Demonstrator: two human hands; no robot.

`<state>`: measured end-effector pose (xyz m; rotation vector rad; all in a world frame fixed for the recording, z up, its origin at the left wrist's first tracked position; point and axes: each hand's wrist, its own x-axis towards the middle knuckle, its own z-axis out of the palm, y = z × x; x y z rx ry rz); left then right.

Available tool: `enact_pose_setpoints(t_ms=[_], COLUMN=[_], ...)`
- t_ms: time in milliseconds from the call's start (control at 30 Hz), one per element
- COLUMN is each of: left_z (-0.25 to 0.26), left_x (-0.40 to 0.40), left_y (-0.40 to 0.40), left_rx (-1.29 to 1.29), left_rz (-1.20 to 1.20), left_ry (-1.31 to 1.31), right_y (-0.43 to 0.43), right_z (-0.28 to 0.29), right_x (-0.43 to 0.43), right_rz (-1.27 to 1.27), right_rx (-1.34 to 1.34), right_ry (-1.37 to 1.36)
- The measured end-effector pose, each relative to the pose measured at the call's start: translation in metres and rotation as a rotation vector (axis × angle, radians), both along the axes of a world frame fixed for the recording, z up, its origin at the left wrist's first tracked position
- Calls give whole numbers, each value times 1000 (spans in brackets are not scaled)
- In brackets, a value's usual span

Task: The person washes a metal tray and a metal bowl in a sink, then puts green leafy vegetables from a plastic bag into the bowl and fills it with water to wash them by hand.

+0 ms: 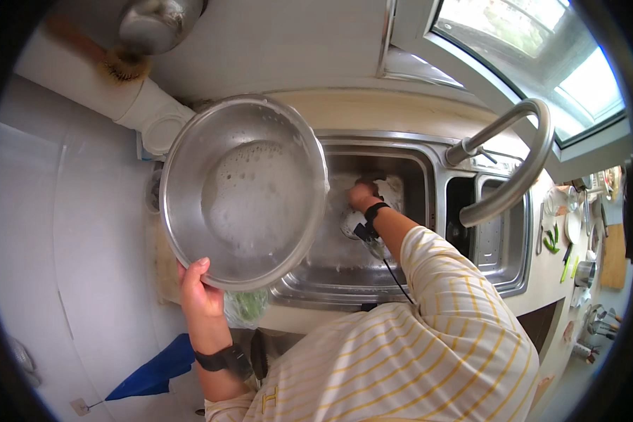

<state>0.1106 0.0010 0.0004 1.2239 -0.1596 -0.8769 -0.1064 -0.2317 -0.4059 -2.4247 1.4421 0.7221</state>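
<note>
My left hand (200,287) grips the lower rim of a large stainless steel basin (184,174), its thumb over the edge. The basin is raised and tilted over the left part of a steel sink bowl (337,274). Its inside is wet, with droplets and a cloudy, bubbly patch on the bottom. My right hand (363,195) reaches down into the sink bowl, just above the whitish, foamy drain area (351,226). A dark brownish thing (374,176) lies at its fingers; what it is and whether the fingers close on it are unclear.
A curved faucet (546,137) arches over the smaller sink bowl (490,227) at right. Green peppers (551,237) and utensils lie on the right counter. A plastic bag of greens (247,308) sits beneath the basin's edge. An open window (527,47) juts in at upper right.
</note>
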Motion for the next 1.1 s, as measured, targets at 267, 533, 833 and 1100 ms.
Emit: enact_pose_setpoints(t_ms=[267,533,833,1100], left_z=[2,-7,-2,1], left_x=[-5,1,-3,-3], left_y=[-7,-2,-2,0], left_rx=[74,68,-5,-6], left_rz=[47,83,10,-23], left_ry=[-18,-27,31,51], right_y=[48,133,81,92], right_z=[43,44,136,129], right_x=[88,31,-22,-69], right_rz=[414,1073,865,496], right_rx=[37,649,985,313], right_ry=[-254,-422,-212,187])
